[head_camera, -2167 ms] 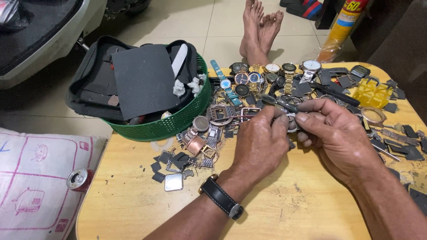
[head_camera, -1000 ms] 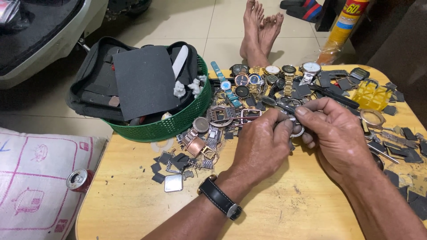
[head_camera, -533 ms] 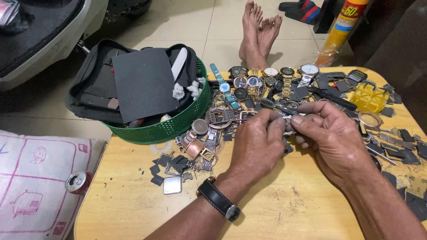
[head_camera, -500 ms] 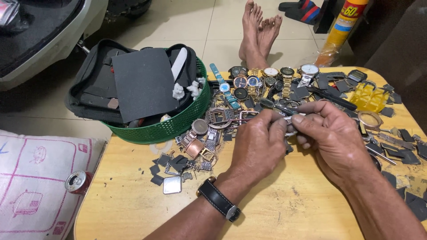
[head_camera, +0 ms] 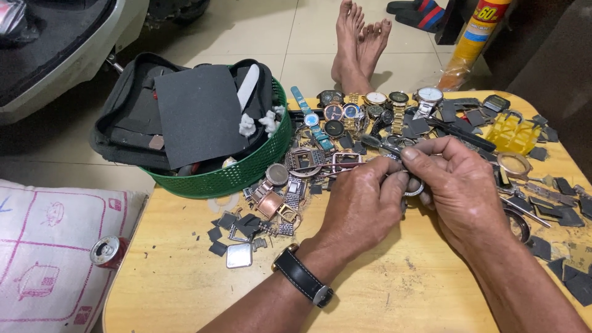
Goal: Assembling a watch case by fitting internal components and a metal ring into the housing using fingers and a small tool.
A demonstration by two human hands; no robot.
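Observation:
My left hand (head_camera: 361,206), with a black-strapped wristwatch (head_camera: 302,280) on its wrist, and my right hand (head_camera: 459,185) meet over the middle of the wooden table (head_camera: 185,290). Between the fingertips both hands pinch a small round metal watch case (head_camera: 412,187); much of it is hidden by my fingers. Right behind my hands lies a row of wristwatches (head_camera: 370,111) and a heap of bare watch cases and frames (head_camera: 290,185).
A green plastic basket (head_camera: 240,172) holding a black pouch and a dark sheet stands at the table's left rear. Dark square pads (head_camera: 573,283) and a yellow plastic holder (head_camera: 515,132) litter the right side. A person's bare feet (head_camera: 361,37), a spray can (head_camera: 475,37), a cushion (head_camera: 49,246) with a drink can are around the table.
My hands have stayed together over the same spot, only shifting their fingers slightly on the small watch case. The view has moved a little.

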